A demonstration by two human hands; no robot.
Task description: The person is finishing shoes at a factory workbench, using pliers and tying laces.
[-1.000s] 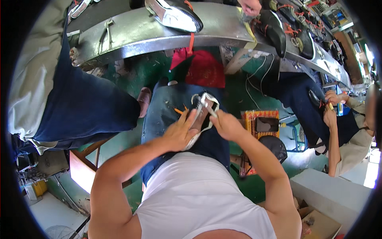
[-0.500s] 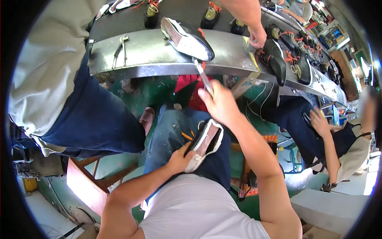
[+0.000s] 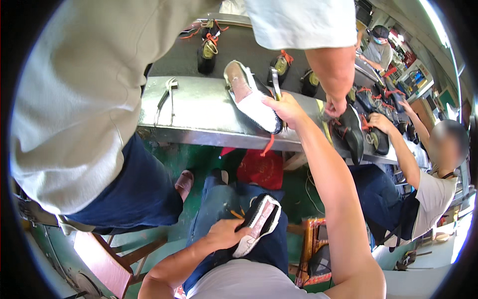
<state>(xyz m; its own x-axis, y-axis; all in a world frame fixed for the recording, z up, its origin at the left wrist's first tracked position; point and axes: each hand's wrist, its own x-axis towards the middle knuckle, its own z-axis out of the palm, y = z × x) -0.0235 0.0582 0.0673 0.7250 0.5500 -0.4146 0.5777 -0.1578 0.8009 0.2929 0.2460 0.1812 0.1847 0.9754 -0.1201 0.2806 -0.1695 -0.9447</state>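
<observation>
My left hand (image 3: 230,234) is closed round a black-and-white shoe (image 3: 258,224) on my lap. Its sole side faces up, showing a pinkish inner strip and a loose white edge. My right arm reaches to the bench, and my right hand (image 3: 289,110) grips a slim metal-headed tool (image 3: 275,83). The kind of tool is partly hidden by my fingers. My right thumb lies against a second shoe (image 3: 254,102), black and white with its underside up, at the bench's metal edge. An orange lace (image 3: 268,146) hangs below that shoe.
Adjustable pliers or wrench-like tool (image 3: 167,99) lies on the metal bench edge (image 3: 199,112). A standing person (image 3: 99,99) crowds my left; their hand (image 3: 336,106) is by a black shoe (image 3: 352,139). A seated person (image 3: 416,189) handles shoes at right. A stool (image 3: 102,266) stands lower left.
My right hand has moved forward with the tool, from above my knees to the shoe on the bench. The seated person's hands have risen to the bench. My left hand still holds its shoe.
</observation>
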